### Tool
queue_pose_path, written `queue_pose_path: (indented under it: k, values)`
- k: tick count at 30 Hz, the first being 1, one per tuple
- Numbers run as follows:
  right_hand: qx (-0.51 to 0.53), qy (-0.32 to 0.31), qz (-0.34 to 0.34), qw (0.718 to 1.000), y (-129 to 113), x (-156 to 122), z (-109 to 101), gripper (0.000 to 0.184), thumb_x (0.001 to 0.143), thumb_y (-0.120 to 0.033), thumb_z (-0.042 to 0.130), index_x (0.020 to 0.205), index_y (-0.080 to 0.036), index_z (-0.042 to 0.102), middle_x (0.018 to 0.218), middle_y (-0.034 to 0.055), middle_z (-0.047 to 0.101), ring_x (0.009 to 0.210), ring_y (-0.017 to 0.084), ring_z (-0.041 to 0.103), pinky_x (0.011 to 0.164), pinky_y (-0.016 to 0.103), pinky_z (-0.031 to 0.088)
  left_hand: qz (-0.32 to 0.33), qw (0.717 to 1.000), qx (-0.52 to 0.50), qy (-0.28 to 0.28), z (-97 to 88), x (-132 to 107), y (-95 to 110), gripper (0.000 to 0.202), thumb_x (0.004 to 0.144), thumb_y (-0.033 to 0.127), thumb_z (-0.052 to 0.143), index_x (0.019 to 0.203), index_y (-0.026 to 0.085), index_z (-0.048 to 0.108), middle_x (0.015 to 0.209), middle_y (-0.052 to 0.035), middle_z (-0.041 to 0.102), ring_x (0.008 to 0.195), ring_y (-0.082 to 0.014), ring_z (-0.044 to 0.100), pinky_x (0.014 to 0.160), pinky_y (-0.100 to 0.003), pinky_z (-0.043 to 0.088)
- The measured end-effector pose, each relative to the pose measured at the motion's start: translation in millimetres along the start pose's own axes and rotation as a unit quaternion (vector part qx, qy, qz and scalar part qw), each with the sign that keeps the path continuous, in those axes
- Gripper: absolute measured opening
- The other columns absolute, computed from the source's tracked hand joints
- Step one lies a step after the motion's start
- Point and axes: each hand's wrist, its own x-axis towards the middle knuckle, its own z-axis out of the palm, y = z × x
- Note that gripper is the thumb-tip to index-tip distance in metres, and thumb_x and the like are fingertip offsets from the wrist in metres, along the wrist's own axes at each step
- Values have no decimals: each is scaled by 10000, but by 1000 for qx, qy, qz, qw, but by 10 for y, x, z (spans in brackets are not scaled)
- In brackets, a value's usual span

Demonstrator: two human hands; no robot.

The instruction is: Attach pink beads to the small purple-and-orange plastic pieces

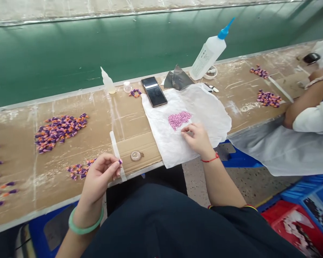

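My left hand pinches a small purple piece between thumb and forefinger, over the front of the workbench. Beside it lies a small heap of purple and orange pieces, partly covered by the hand. My right hand is over a white cloth, at the near edge of a pile of tiny pink-and-white beads. Its thumb and forefinger are pressed together; whatever they hold is too small to make out. Between my hands a small round lidded dish rests on cardboard.
A larger purple-orange heap lies left. Behind the cloth are a phone, a small dropper bottle and a large blue-tipped bottle. A co-worker's arm rests at right, near more heaps. Blue and red crates stand below.
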Motion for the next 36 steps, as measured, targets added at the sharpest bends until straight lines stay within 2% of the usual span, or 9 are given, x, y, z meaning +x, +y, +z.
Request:
queue_pose_path:
  k: [6, 16, 25, 29, 33, 36]
  values:
    - [-3, -27, -36, 999, -139, 56, 148, 83, 824, -192, 571, 764, -220, 620, 850, 80, 666, 866, 271, 585, 870, 456, 443, -4, 1000, 25, 11, 12, -41, -6, 259, 753, 409, 810, 730, 190, 674, 609, 0, 617, 514, -104, 547, 478, -189, 459]
    - [-7, -37, -33, 999, -67, 67, 64, 51, 813, -188, 562, 784, -224, 584, 852, 69, 683, 869, 260, 603, 870, 436, 441, 1, 999, 44, 11, -26, -57, -38, 218, 748, 398, 805, 770, 205, 706, 654, -14, 637, 521, -123, 554, 464, -214, 467]
    - [-31, -62, -38, 997, -133, 85, 179, 116, 817, -196, 585, 717, -229, 536, 806, 79, 644, 826, 270, 549, 856, 460, 420, 17, 999, 47, 5, -18, -69, -41, 150, 720, 340, 824, 731, 214, 743, 674, -34, 679, 589, -153, 602, 537, -236, 505]
    - [-41, -64, -41, 996, -165, 91, 215, 164, 807, -156, 541, 690, -240, 462, 799, 106, 603, 829, 294, 502, 833, 485, 403, 23, 999, 47, 0, 5, -84, -3, 96, 745, 320, 798, 746, 229, 767, 686, -34, 698, 579, -150, 598, 507, -226, 478]
    - [-25, -65, -51, 996, -321, 31, 128, 165, 831, -146, 498, 717, -244, 429, 794, 97, 575, 822, 283, 494, 811, 468, 406, 55, 996, 69, -12, 118, -70, 113, 50, 769, 279, 765, 746, 235, 772, 695, -38, 723, 601, -167, 632, 525, -240, 494]
    - [39, -94, -91, 991, -601, -56, -32, 155, 916, -198, 473, 770, -243, 445, 800, 56, 568, 813, 241, 517, 788, 404, 434, 94, 989, 105, -54, 280, -26, 260, 76, 794, 256, 731, 734, 226, 766, 700, -49, 740, 623, -184, 660, 560, -262, 513]
